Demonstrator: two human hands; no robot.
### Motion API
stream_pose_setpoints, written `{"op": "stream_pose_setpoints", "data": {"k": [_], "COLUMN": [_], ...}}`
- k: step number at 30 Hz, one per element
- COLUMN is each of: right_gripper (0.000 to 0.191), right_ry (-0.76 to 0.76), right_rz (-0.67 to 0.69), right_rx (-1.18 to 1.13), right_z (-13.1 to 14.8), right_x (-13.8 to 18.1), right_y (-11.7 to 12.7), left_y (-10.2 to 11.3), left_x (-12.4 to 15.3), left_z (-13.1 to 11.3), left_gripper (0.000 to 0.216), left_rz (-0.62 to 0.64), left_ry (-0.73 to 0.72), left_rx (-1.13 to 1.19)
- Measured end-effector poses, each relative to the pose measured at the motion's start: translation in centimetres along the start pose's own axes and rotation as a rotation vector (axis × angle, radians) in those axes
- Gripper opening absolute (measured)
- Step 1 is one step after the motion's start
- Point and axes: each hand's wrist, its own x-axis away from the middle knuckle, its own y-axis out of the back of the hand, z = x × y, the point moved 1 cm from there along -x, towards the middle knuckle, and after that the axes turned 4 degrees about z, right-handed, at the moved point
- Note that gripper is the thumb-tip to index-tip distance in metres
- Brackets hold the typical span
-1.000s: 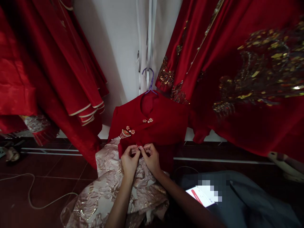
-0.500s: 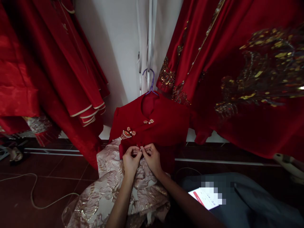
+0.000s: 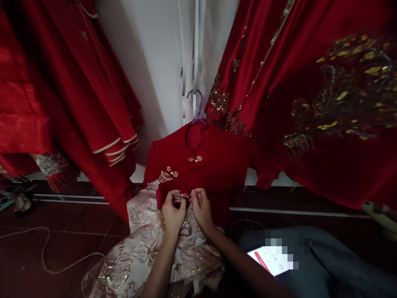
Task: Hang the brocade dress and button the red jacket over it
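Both your left hand (image 3: 173,211) and right hand (image 3: 201,207) pinch the pearl clasp (image 3: 185,195) on the red jacket (image 3: 198,165). You look mid-fastening; next calls for seating it fully.

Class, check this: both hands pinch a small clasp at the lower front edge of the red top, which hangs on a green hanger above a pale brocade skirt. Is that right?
Not quite: the hanger is purple, not green, as the head view shows. The rest stands: the left hand and right hand pinch the small clasp at the lower front edge of the red top, above the pale brocade skirt.
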Motion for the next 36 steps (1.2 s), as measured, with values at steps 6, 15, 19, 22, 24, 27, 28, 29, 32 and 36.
{"op": "stream_pose_setpoints", "data": {"k": [6,15,19,22,24,27,28,29,32,36], "right_gripper": [0.019,0.014,0.013,0.013,0.013,0.012,0.012,0.011,0.010,0.009], "right_ry": [0.000,0.038,0.041,0.044,0.052,0.066,0.070,0.074,0.077,0.074], "right_rz": [-0.010,0.003,0.007,0.005,0.001,-0.001,-0.001,-0.001,-0.004,0.005], "right_rx": [-0.021,-0.056,-0.055,-0.050,-0.054,-0.064,-0.066,-0.067,-0.069,-0.063], "right_z": [-0.1,0.1,-0.2,-0.4,-0.6,-0.8,-0.8,-0.8,-0.8,-0.8], "right_x": [-0.1,0.0,-0.1,-0.1,-0.1,-0.2,-0.2,-0.2,-0.2,-0.2], "right_y": [-0.1,-0.1,-0.2,-0.2,-0.2,-0.3,-0.3,-0.3,-0.2,-0.2], "left_y": [0.2,0.1,0.2,0.2,0.1,0.1,0.1,0.1,0.1,0.1], "left_x": [0.1,0.1,0.0,0.0,0.0,0.0,0.0,0.0,0.0,0.1], "left_z": [-0.1,-0.1,-0.1,0.1,0.2,0.3,0.4,0.4,0.4,0.4], "left_gripper": [0.024,0.026,0.026,0.025,0.024,0.021,0.021,0.020,0.020,0.020], "left_rz": [0.055,0.047,0.053,0.060,0.053,0.039,0.040,0.043,0.056,0.068], "left_ry": [-0.005,-0.001,0.008,-0.018,-0.044,-0.071,-0.073,-0.072,-0.056,-0.035], "left_rx": [0.000,0.011,0.025,0.018,-0.005,-0.046,-0.053,-0.054,-0.035,-0.004]}}
